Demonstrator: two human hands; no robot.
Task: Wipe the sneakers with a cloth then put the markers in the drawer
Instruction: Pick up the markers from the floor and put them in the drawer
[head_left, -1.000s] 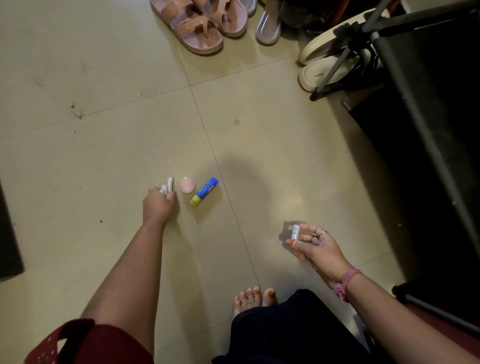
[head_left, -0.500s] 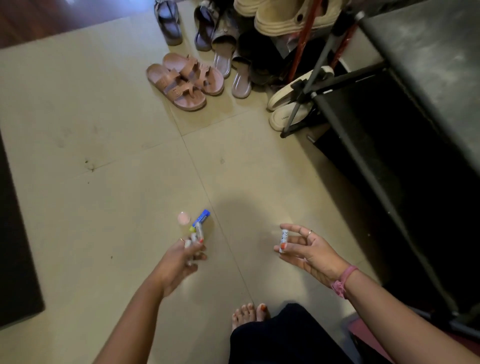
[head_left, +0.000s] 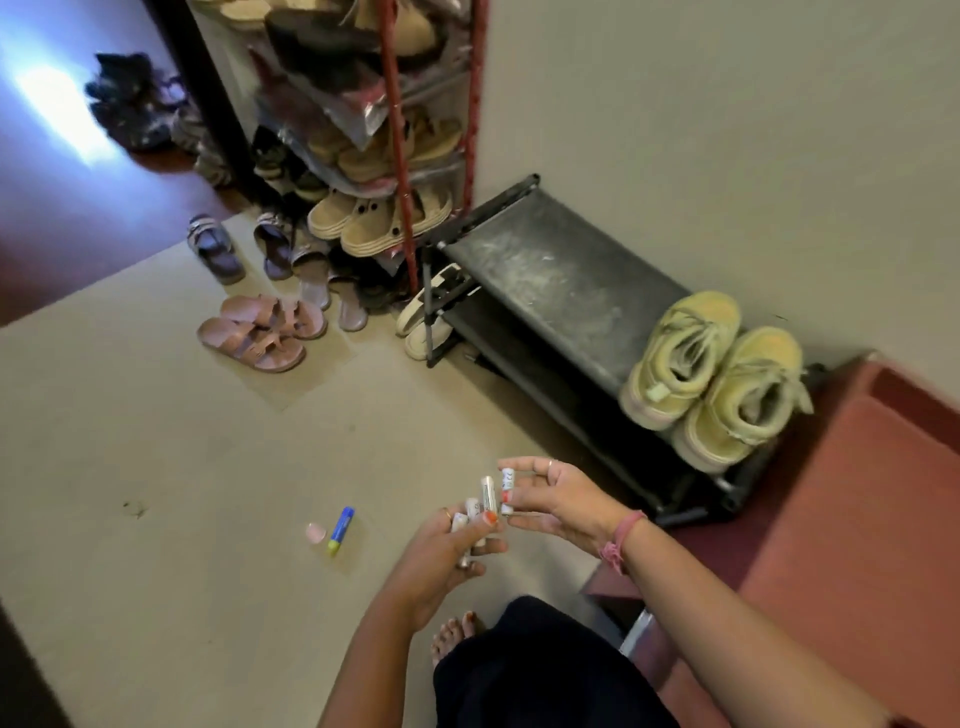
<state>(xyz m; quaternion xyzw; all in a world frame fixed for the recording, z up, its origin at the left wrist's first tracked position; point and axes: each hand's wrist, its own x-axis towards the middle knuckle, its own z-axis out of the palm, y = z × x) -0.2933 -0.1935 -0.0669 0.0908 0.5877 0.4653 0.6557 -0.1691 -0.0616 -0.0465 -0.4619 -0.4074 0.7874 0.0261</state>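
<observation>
Sneakers (head_left: 714, 382) sit on black rack (head_left: 561, 280); pink sandals (head_left: 260, 330) lie near it.

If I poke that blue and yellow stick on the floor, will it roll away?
Probably, sideways. The stick looks round and lies flat on a smooth floor, so a push across it would likely roll it. It looks small and plastic, so probably light and stiff, and easy to pick up.

Single head-worn wide-angle view, looking forward and steeply down from above, both hands close below centre, the tiled floor (head_left: 156, 467) filling the left, a low black shoe rack (head_left: 561, 291) against the wall farther off at upper right, edges bowed by the lens
</observation>
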